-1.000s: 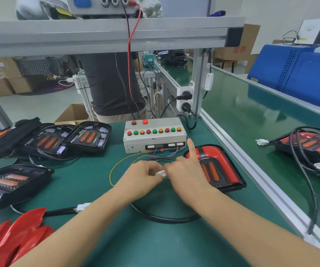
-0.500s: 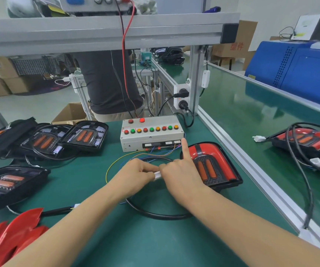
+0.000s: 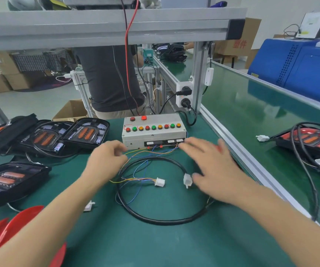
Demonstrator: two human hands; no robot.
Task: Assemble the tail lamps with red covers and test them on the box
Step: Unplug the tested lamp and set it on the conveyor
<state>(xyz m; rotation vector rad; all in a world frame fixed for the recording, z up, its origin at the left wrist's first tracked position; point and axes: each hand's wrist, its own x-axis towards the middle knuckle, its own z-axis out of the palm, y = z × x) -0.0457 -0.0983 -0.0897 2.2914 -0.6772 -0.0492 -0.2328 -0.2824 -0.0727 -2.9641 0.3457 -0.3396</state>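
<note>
Connectors lie apart on the green mat: test box plug (image 3: 159, 182) on its thin coloured wires, lamp plug (image 3: 187, 180) on the end of the black cable loop (image 3: 161, 220). Neither is in my grip. Judging from that, this lamp is not hooked to the test box (image 3: 154, 132); whether it passed I can't tell.

Covered tail lamp sits under my right hand, mostly hidden, only a sliver of red showing. At least 3 uncovered lamp bases (image 3: 87, 134) wait on the left, loose red covers (image 3: 11, 230) bottom left, so most of the batch looks left to do. 1 more red-covered lamp (image 3: 309, 139) sits on the belt to the right.

Left hand (image 3: 105, 160): fingers loosely curled, holding nothing, just in front of the box. Right hand (image 3: 213, 170): fingers spread flat, blurred, over the lamp, thumb just beside the lamp plug; contact unclear.
</note>
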